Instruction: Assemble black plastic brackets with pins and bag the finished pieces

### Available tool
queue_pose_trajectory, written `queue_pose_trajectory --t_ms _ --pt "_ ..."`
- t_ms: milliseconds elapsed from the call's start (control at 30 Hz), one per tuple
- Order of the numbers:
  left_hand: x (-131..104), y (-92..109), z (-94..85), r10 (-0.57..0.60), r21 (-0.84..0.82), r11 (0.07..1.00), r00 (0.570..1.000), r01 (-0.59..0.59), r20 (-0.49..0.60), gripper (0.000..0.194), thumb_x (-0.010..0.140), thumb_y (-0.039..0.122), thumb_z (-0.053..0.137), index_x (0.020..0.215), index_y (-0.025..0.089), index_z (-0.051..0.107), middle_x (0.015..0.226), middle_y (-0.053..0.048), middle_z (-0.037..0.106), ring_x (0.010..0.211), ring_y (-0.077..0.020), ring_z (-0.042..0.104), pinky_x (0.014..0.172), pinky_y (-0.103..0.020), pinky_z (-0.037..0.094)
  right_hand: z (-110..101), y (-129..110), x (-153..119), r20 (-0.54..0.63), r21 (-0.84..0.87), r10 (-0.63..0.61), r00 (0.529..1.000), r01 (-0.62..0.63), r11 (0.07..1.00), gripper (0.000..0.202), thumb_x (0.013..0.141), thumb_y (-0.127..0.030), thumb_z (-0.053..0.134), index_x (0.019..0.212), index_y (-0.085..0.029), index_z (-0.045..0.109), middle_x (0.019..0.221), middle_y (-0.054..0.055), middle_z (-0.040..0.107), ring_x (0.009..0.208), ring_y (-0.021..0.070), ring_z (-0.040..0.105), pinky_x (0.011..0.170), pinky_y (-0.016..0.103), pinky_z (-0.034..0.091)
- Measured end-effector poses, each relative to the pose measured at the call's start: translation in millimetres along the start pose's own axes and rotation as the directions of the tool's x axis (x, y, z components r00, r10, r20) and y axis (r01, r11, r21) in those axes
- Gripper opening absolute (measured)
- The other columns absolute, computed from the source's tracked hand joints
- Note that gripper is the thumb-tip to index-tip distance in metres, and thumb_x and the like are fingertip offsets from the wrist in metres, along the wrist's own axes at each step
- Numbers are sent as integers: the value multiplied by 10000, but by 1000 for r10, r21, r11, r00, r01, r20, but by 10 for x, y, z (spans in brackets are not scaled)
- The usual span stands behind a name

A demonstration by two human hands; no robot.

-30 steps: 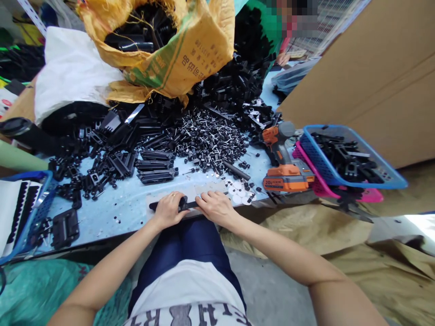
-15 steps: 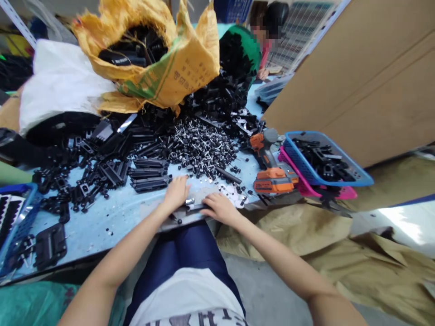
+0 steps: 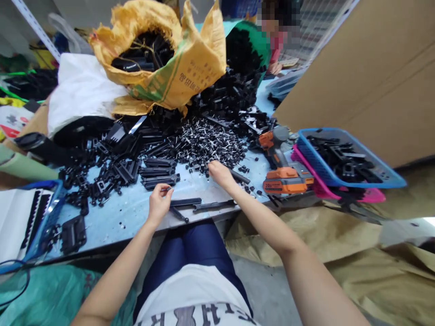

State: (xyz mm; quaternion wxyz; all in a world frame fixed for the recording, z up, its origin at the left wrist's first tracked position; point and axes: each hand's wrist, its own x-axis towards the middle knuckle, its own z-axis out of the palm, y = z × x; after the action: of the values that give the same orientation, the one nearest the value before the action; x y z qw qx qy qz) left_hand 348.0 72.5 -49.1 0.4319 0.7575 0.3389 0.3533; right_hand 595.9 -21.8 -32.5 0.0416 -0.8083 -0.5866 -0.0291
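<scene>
My left hand is over the table's front part, thumb and fingertips pinched together on something too small to make out. My right hand has its fingers closed at the front edge of the pile of small black pieces with silver pins; what they grip, if anything, is hidden. Between and below my hands lie a long black bar, a second dark bar and a short black rod with a round end. Several black parts lie stacked beyond my left hand.
An orange cordless drill lies right, beside a blue basket of black parts on a pink one. Yellow and green sacks stand behind the piles. A blue basket is at left. A person's hand shows behind.
My hands have moved apart from the bars at the table's front edge. The right went forward to the pin pile, the left slightly left, into a pinch. The view has shifted left.
</scene>
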Motion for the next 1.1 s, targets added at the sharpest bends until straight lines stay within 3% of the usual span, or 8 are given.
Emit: queue_pose_trajectory --t_ms 100,233,367,467,667,767,867,1100 --pt "-290 -148 -174 -192 -266 948 981 177 -32 258 758 364 622 893 157 550 876 -63 658 820 -187 674 769 -324 536 59 46 -76 -90 17 9 996 -7 1000 282 884 -128 376 1080 -109 577 1049 148 556 970 238 482 834 323 392" --pt "-409 -243 -159 -231 -330 925 969 190 -89 266 750 371 632 870 152 538 858 -65 662 825 -202 681 781 -350 544 132 8 -169 -123 57 -47 991 54 997 311 873 -167 423 1145 -125 567 1111 136 549 975 242 480 843 337 395" --pt "-445 -214 -149 8 -36 999 996 -11 -94 187 821 347 566 877 169 584 897 -73 662 872 -195 657 815 -370 537 192 -170 -149 -93 140 -115 989 127 982 303 883 -173 416 1138 -133 576 1115 114 558 1014 222 475 882 319 396" --pt "-492 -173 -160 212 215 955 977 -207 -3 165 875 289 492 936 186 606 962 -82 663 959 -201 627 887 -388 503 245 -404 -12 -60 188 -192 980 200 962 320 888 -203 438 1182 -147 551 1148 102 545 1046 210 464 898 305 394" --pt "-498 -133 -160 250 338 913 968 -228 -22 178 902 253 440 984 186 583 925 -75 666 893 -194 642 802 -366 538 302 -768 354 17 210 -209 978 201 957 260 887 -191 447 1088 -149 607 1041 113 585 989 205 499 850 298 404" --pt "-486 -131 -154 316 386 868 947 -314 59 203 911 232 424 1018 184 590 982 -88 674 946 -200 641 844 -374 534 270 -734 387 21 227 -171 985 161 960 182 838 -124 476 889 -132 650 925 106 618 919 195 542 811 285 422" --pt "-476 -150 -154 375 390 836 921 -387 110 212 909 235 434 1001 167 613 1001 -106 680 976 -214 638 884 -384 522 217 -623 232 -12 290 -106 994 105 951 192 828 -119 477 932 -143 636 948 83 637 907 168 573 821 273 438" --pt "-437 -228 -145 300 337 886 948 -317 104 221 920 279 411 982 186 602 968 -91 674 946 -206 640 857 -371 528 54 -531 -460 -94 799 130 987 -3 601 202 804 -363 575 841 -178 646 803 41 683 736 162 644 688 288 527"
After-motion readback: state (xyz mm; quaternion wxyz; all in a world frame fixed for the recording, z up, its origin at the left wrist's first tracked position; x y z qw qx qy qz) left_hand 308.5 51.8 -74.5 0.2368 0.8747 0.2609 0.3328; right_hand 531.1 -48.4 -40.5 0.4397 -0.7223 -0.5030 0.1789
